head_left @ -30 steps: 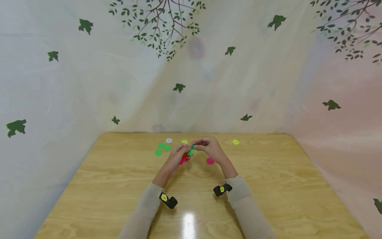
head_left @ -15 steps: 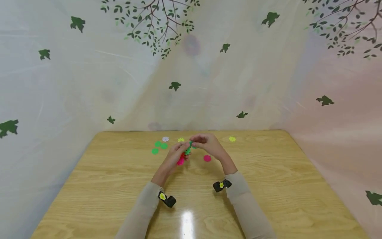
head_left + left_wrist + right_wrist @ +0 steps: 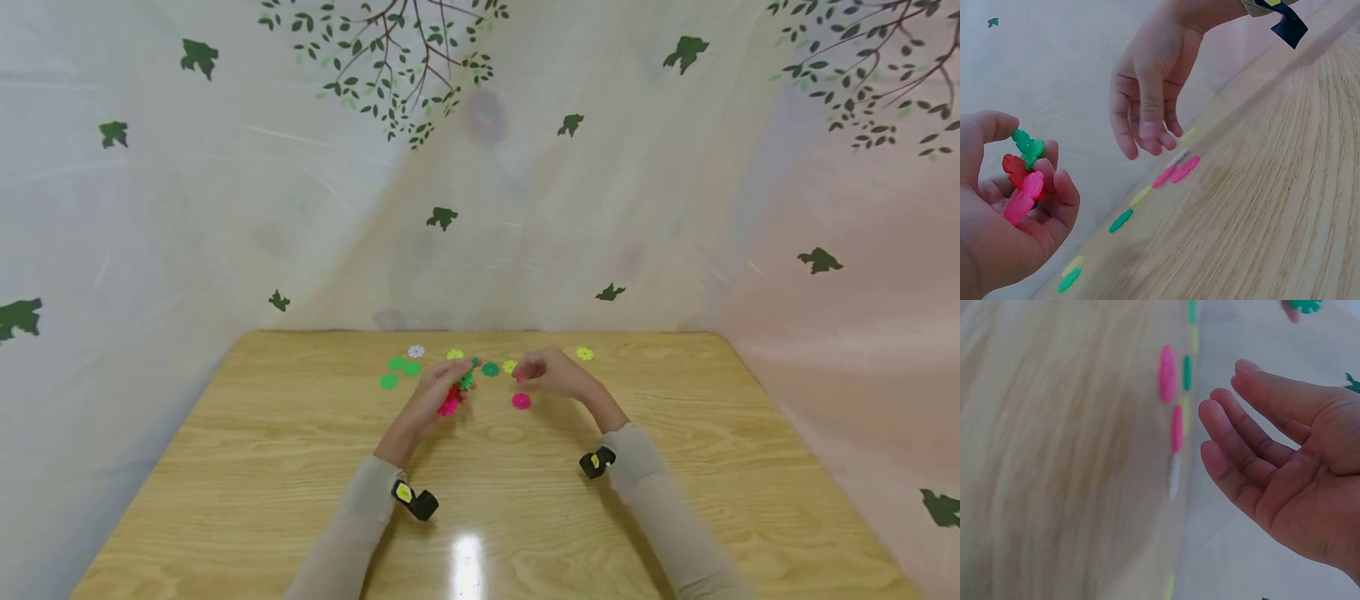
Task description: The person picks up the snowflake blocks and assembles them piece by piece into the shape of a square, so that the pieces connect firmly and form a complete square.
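Note:
My left hand (image 3: 431, 398) grips a joined group of flower-shaped plastic discs. In the left wrist view these are a green disc (image 3: 1032, 149) at the thumb tip, a red disc (image 3: 1015, 167) in the middle and a pink disc (image 3: 1024, 199) near the palm. Off to the right, my right hand (image 3: 557, 372) hovers above the table, fingers relaxed and holding nothing, as the right wrist view shows. Below it lies a pink disc (image 3: 521, 401); a second pink disc (image 3: 1177, 428) is mostly covered by the fingers in the head view.
Along the far part of the wooden table (image 3: 300, 467) lie a dark green disc (image 3: 491, 369), yellow discs (image 3: 585, 353), a white disc (image 3: 416, 352) and a cluster of light green discs (image 3: 388, 381). A leaf-printed cloth (image 3: 337, 250) hangs behind the table.
My right hand has let go of the green disc at the left hand and moved right, over the pink discs. My left hand keeps its hold on the joined discs.

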{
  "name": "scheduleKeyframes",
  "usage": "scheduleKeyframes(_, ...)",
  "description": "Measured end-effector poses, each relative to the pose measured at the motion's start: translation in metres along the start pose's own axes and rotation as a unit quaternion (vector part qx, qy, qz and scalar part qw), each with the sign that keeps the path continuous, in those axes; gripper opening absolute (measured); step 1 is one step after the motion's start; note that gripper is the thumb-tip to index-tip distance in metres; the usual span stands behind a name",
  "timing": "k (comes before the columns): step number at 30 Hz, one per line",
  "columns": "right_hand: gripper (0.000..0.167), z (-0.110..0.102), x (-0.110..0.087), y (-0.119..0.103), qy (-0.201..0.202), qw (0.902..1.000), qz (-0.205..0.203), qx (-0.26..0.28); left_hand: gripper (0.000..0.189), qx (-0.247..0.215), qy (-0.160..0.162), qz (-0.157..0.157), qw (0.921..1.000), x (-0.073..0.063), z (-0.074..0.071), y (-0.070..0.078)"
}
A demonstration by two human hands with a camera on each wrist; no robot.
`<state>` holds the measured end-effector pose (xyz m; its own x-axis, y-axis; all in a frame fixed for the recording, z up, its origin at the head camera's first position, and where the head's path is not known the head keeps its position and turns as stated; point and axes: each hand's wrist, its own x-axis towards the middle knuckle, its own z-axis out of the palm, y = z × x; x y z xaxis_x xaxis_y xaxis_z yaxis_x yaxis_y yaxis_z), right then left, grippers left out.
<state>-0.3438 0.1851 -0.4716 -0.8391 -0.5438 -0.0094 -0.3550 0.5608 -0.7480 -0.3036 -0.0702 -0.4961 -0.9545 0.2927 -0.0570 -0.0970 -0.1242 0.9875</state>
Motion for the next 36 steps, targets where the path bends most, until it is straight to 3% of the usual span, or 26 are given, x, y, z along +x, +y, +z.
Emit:
scheduleKeyframes(8, 0.017, 0.003, 0.000, 0.008, -0.039, 0.9984, -0.002, -0.042, 0.049, -0.008, 0.000, -0.012, 0.9999, 0.003, 0.001, -0.003)
scheduleKeyframes(16, 0.020, 0.007, 0.002, 0.010, -0.057, 0.9958, 0.028, -0.067, 0.041, -0.018, 0.008, -0.008, 0.9998, 0.002, 0.002, -0.003)
scheduleKeyframes(26, 0.017, 0.008, -0.003, 0.004, -0.064, 0.9959, -0.027, -0.058, 0.046, 0.039, 0.002, 0.010, 0.9992, 0.002, 0.002, -0.006)
scheduleKeyframes(29, 0.016, 0.008, -0.002, 0.001, -0.037, 0.9985, -0.012, -0.038, 0.050, 0.055, -0.007, 0.013, 0.9983, 0.000, 0.002, -0.005)
scheduleKeyframes(32, 0.012, 0.010, 0.003, -0.002, 0.016, 0.9997, -0.007, 0.019, 0.052, 0.062, -0.014, 0.010, 0.9979, 0.000, 0.002, -0.005)
scheduleKeyframes(36, 0.019, 0.010, 0.008, -0.012, 0.084, 0.9916, -0.021, 0.096, 0.053, 0.057, -0.020, 0.001, 0.9982, 0.000, 0.001, -0.005)
